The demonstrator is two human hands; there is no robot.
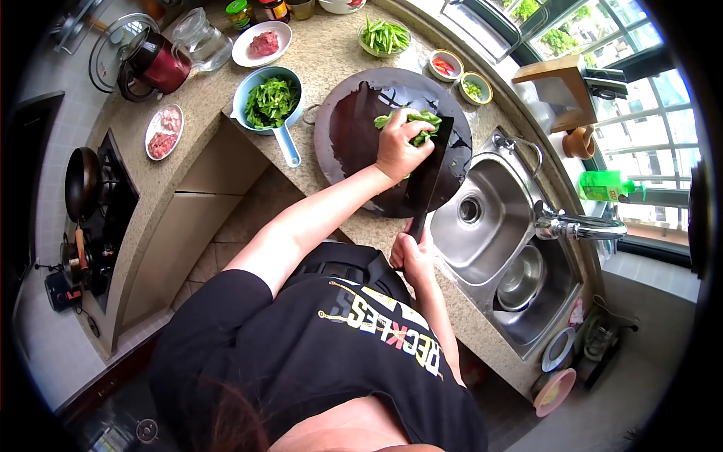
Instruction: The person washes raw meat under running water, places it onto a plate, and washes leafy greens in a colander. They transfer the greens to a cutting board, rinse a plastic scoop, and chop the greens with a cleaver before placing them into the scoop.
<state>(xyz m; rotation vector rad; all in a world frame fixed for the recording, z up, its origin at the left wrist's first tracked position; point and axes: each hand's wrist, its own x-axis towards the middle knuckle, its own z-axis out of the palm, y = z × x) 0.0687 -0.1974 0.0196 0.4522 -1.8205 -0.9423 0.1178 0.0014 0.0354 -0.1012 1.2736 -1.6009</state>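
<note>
On a round dark cutting board (pixel 350 143), wet on its surface, lies a small bunch of green leafy vegetable (pixel 428 120). My left hand (pixel 402 145) is closed over the bunch, fingers bent around it near the blade. My right hand (pixel 413 252) grips the handle of a dark cleaver (pixel 429 177), whose long blade stands on the board just right of the greens. Small green bits lie on the board beyond the blade. A blue handled colander (pixel 288 145) with cut leaves (pixel 272 103) is left of the board.
Around the board are a plate of meat (pixel 263 45), a smaller meat plate (pixel 163 132), a bowl of green pieces (pixel 385 37), and small bowls of red (pixel 445 65) and green (pixel 475 89) pieces. The sink (pixel 482 218) is at right, the stove (pixel 113 211) at left.
</note>
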